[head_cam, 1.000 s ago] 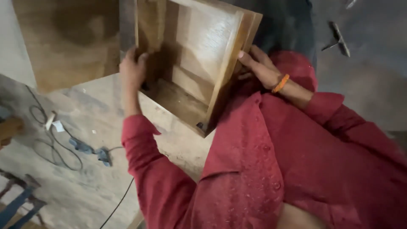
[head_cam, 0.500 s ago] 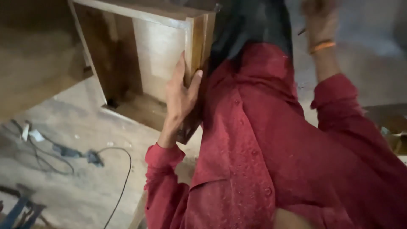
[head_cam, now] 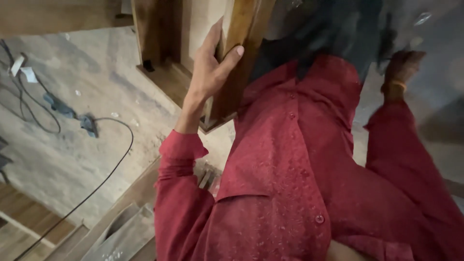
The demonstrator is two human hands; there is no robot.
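One hand, the left hand (head_cam: 211,72), clamped on the wooden box (head_cam: 241,53) at top centre; right hand (head_cam: 403,65) blurred at upper right, grip unclear. Best steadied with both hands.

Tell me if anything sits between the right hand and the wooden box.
Yes. The left hand already grips the wooden box by its side panel, but the right hand is off to the far side, blurred, with the person's red-shirted body between it and the box.

dusty grey concrete floor (head_cam: 72,159) with black cable (head_cam: 104,181) and wooden planks (head_cam: 121,232).
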